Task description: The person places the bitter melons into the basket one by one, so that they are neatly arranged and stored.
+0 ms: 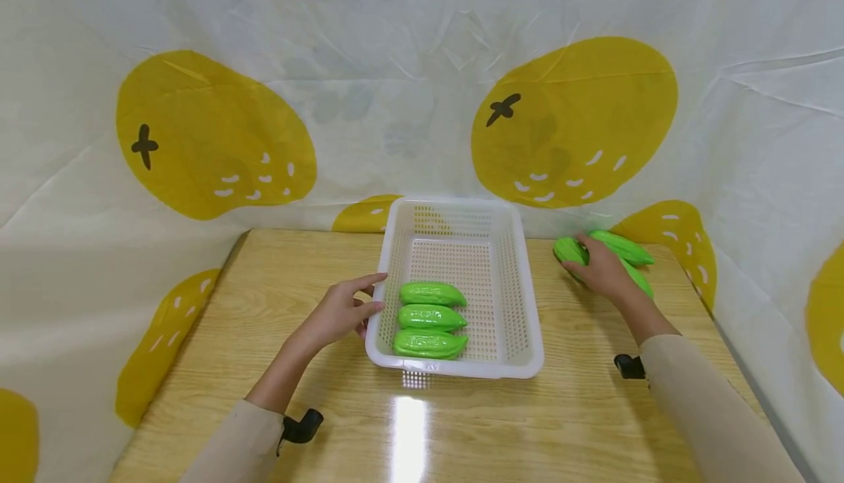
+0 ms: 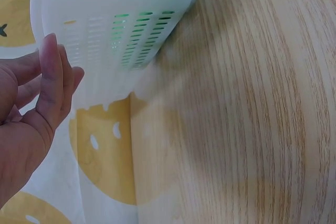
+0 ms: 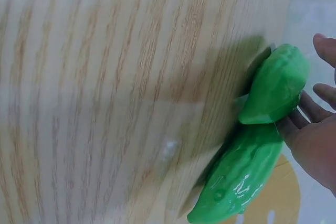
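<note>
In the head view, a white plastic basket [image 1: 455, 371] stands on the table with three glossy green bitter melons [image 1: 431, 317] lying side by side in its near left part. My left hand [image 1: 343, 311] is at the basket's left rim, its fingers extended against the outside. Far to the right, my right hand [image 1: 601, 270] reaches over another bitter melon [image 1: 568, 250], thumb and fingers spread about it. The right wrist view shows fingers touching the side of that bitter melon [image 3: 278, 85], not closed round it. A second bitter melon [image 3: 236, 177] lies against it.
Beyond the right hand, one more bitter melon [image 1: 623, 247] lies by the table's back edge. A white cloth [image 1: 409, 124] with yellow fruit prints hangs behind and beside the wooden table [image 1: 297, 263]. Black wrist mounts [image 1: 302, 426] sit on both sleeves.
</note>
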`<state>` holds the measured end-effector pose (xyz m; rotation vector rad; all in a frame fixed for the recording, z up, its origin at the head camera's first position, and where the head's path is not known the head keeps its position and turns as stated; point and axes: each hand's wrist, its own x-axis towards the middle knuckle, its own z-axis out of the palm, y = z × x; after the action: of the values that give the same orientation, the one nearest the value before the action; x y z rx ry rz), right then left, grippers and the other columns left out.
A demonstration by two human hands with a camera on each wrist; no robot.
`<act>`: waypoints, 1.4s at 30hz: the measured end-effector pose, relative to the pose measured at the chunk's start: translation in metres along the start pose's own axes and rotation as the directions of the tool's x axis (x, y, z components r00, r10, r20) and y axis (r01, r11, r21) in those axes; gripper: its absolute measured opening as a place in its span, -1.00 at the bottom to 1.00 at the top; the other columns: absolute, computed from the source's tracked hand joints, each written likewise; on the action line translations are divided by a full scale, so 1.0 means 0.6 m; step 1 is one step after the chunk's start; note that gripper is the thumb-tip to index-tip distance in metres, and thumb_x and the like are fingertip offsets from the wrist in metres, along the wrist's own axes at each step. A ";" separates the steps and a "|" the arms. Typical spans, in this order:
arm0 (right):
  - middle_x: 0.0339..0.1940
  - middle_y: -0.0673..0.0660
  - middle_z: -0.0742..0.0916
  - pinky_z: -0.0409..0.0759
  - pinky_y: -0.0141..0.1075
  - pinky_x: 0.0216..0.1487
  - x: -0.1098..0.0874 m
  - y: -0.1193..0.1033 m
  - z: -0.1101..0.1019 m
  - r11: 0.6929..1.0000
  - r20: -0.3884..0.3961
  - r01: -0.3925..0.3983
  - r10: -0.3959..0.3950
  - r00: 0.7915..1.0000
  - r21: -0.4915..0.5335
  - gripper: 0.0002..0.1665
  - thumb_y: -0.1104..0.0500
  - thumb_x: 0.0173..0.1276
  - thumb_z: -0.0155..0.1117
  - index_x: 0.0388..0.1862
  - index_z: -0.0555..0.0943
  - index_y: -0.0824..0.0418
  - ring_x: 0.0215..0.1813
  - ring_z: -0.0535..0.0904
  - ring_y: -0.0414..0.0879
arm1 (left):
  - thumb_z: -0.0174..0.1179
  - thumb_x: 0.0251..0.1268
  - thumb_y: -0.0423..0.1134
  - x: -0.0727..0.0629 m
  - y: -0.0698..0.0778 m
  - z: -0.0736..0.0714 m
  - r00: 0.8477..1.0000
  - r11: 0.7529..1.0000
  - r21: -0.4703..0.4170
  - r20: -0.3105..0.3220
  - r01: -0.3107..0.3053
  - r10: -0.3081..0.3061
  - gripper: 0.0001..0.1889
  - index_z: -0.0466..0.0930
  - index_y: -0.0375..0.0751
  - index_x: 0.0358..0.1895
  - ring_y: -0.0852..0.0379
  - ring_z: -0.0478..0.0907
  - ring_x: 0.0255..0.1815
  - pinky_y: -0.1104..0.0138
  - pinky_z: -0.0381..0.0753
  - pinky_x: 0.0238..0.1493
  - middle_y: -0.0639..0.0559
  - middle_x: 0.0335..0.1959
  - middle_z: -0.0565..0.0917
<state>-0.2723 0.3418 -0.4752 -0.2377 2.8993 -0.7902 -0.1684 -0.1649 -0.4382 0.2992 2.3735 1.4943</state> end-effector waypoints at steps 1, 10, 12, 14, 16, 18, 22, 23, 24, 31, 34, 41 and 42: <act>0.52 0.62 0.25 0.22 0.42 0.48 0.000 0.000 0.000 1.000 0.000 0.000 0.000 1.000 -0.001 -0.09 0.07 0.58 0.24 0.60 0.06 0.54 0.52 0.14 0.56 | 0.24 0.51 -0.33 0.000 0.000 0.000 1.000 1.000 -0.001 0.000 0.000 0.000 -0.40 0.36 -0.14 0.55 0.08 0.66 -0.54 -0.11 0.78 -0.44 -0.32 0.10 0.57; 0.47 0.66 0.28 0.22 0.43 0.48 -0.002 0.005 0.010 1.000 -0.045 0.007 -0.007 0.999 -0.017 -0.14 0.16 0.53 0.26 0.56 0.13 0.57 0.49 0.16 0.58 | 0.24 0.50 -0.34 0.001 -0.001 0.001 1.000 1.000 0.006 -0.004 -0.004 0.004 -0.40 0.36 -0.13 0.55 0.08 0.66 -0.53 -0.14 0.78 -0.41 -0.31 0.09 0.57; 0.46 0.66 0.28 0.22 0.43 0.47 -0.003 0.008 0.013 1.000 -0.054 0.001 -0.002 0.999 -0.018 -0.16 0.19 0.52 0.27 0.56 0.15 0.57 0.48 0.17 0.58 | 0.24 0.50 -0.35 0.002 -0.001 0.001 1.000 1.000 0.006 -0.003 -0.003 0.004 -0.40 0.36 -0.14 0.55 0.08 0.68 -0.52 -0.16 0.78 -0.40 -0.31 0.09 0.57; 0.46 0.67 0.28 0.22 0.43 0.47 -0.003 0.009 0.017 1.000 -0.055 -0.011 0.010 0.998 -0.018 -0.16 0.19 0.51 0.27 0.56 0.15 0.56 0.48 0.16 0.58 | 0.24 0.50 -0.35 0.002 -0.002 0.002 1.000 1.000 0.005 -0.004 0.000 0.000 -0.40 0.36 -0.13 0.56 0.08 0.68 -0.50 -0.17 0.78 -0.38 -0.29 0.09 0.57; 0.46 0.66 0.29 0.23 0.43 0.47 -0.003 0.011 0.019 1.000 -0.045 -0.021 0.021 0.999 -0.015 -0.16 0.19 0.51 0.27 0.56 0.14 0.56 0.48 0.17 0.58 | 0.23 0.51 -0.34 0.002 -0.003 0.002 1.000 1.000 0.008 -0.003 -0.003 0.003 -0.40 0.35 -0.13 0.56 0.09 0.69 -0.50 -0.17 0.78 -0.38 -0.29 0.09 0.57; 0.47 0.66 0.29 0.24 0.43 0.46 -0.003 0.010 0.021 0.999 -0.025 -0.037 0.036 0.999 -0.015 -0.15 0.18 0.53 0.24 0.58 0.11 0.56 0.48 0.19 0.59 | 0.23 0.51 -0.34 0.002 -0.005 0.002 1.000 1.000 0.011 -0.003 -0.005 0.005 -0.40 0.35 -0.13 0.56 0.09 0.68 -0.52 -0.17 0.78 -0.39 -0.29 0.09 0.57; 0.47 0.63 0.33 0.30 0.42 0.44 -0.003 0.010 0.026 0.998 -0.006 -0.059 0.059 0.998 -0.014 -0.14 0.15 0.55 0.20 0.59 0.08 0.54 0.46 0.25 0.58 | 0.23 0.51 -0.34 0.001 -0.007 0.002 1.000 1.000 0.013 -0.004 -0.008 0.008 -0.40 0.35 -0.13 0.56 0.08 0.65 -0.55 -0.15 0.77 -0.41 -0.32 0.11 0.56; 0.47 0.63 0.33 0.31 0.42 0.43 -0.003 0.009 0.027 0.998 -0.006 -0.062 0.061 0.998 -0.017 -0.14 0.14 0.55 0.20 0.60 0.07 0.53 0.45 0.26 0.58 | 0.24 0.51 -0.34 0.001 -0.008 0.002 1.000 1.000 0.012 -0.006 -0.009 0.009 -0.40 0.35 -0.13 0.56 0.08 0.65 -0.55 -0.14 0.78 -0.41 -0.32 0.11 0.56; 0.47 0.63 0.34 0.32 0.41 0.43 -0.004 0.009 0.028 0.998 -0.010 -0.064 0.064 0.998 -0.017 -0.13 0.13 0.55 0.21 0.60 0.07 0.53 0.44 0.27 0.58 | 0.24 0.50 -0.34 0.001 -0.008 0.002 1.000 1.000 0.012 -0.007 -0.009 0.009 -0.40 0.35 -0.13 0.56 0.08 0.65 -0.56 -0.14 0.78 -0.42 -0.31 0.11 0.56; 0.45 0.65 0.33 0.35 0.42 0.39 -0.006 0.010 0.034 0.996 -0.020 -0.085 0.084 0.996 -0.018 -0.06 0.08 0.55 0.25 0.61 0.02 0.51 0.41 0.28 0.61 | 0.24 0.50 -0.34 0.003 -0.009 0.004 1.000 1.000 0.010 -0.002 -0.020 0.020 -0.40 0.35 -0.15 0.56 0.10 0.67 -0.53 -0.13 0.79 -0.40 -0.30 0.09 0.57; 0.44 0.66 0.34 0.36 0.42 0.38 -0.006 0.011 0.033 0.996 -0.019 -0.091 0.090 0.996 -0.017 -0.05 0.07 0.53 0.27 0.61 0.03 0.51 0.40 0.29 0.62 | 0.24 0.50 -0.34 0.003 -0.009 0.004 1.000 1.000 0.005 0.001 -0.021 0.021 -0.40 0.35 -0.16 0.55 0.09 0.67 -0.52 -0.13 0.79 -0.41 -0.30 0.09 0.57; 0.44 0.64 0.36 0.38 0.42 0.37 -0.013 0.007 0.027 0.997 -0.018 -0.081 0.081 0.997 -0.006 -0.06 0.05 0.53 0.30 0.60 0.06 0.48 0.39 0.30 0.62 | 0.23 0.51 -0.34 0.001 -0.006 0.003 1.000 1.000 0.005 -0.005 -0.021 0.021 -0.40 0.35 -0.15 0.56 0.08 0.67 -0.52 -0.14 0.78 -0.42 -0.31 0.10 0.57; 0.45 0.64 0.35 0.36 0.43 0.38 -0.014 0.007 0.026 0.997 -0.018 -0.084 0.084 0.996 0.000 -0.06 0.05 0.53 0.30 0.61 0.06 0.47 0.40 0.29 0.62 | 0.23 0.51 -0.35 0.001 -0.006 0.003 1.000 1.000 0.005 -0.005 -0.021 0.021 -0.40 0.35 -0.15 0.55 0.08 0.67 -0.52 -0.14 0.78 -0.42 -0.32 0.11 0.57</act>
<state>-0.2618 0.3394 -0.4897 -0.1091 2.9045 -0.7817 -0.1683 -0.1649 -0.4419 0.3225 2.3849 1.5004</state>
